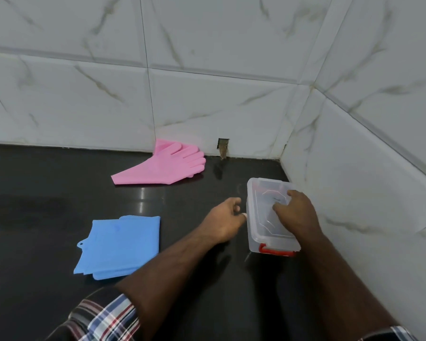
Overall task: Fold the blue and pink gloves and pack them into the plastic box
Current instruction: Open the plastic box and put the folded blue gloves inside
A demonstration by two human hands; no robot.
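Black counter (pixel 59 183), tiled corner. Plastic box (pixel 258 232) sits near the right wall, lid (pixel 268 193) on, red latch (pixel 276 252) at the near end.

Right hand (pixel 298 212) rests on top of the lid, fingers bent over it — pressing or gripping, cannot tell which. Left hand (pixel 224 217) is at the box's left side, fingers loosely curled, thumb tip at the wall of the box; it holds nothing that I can see.

Blue gloves (pixel 121 244) lie folded in a flat stack, well to the left of the box. Pink gloves (pixel 162 166) lie unfolded at the back wall, fingers spread, one over the other.

Risks, as I judge them:
- Box looks light and the counter glossy — prying the lid with the latch engaged could make it skid or tip toward the wall.
- Lid may pop suddenly and fly off.
- Rubbery gloves tend to spring open; the blue stack may unfold when lifted, and a loose fold may not fit.
- Pink pair not yet folded; easy to forget behind the arms.
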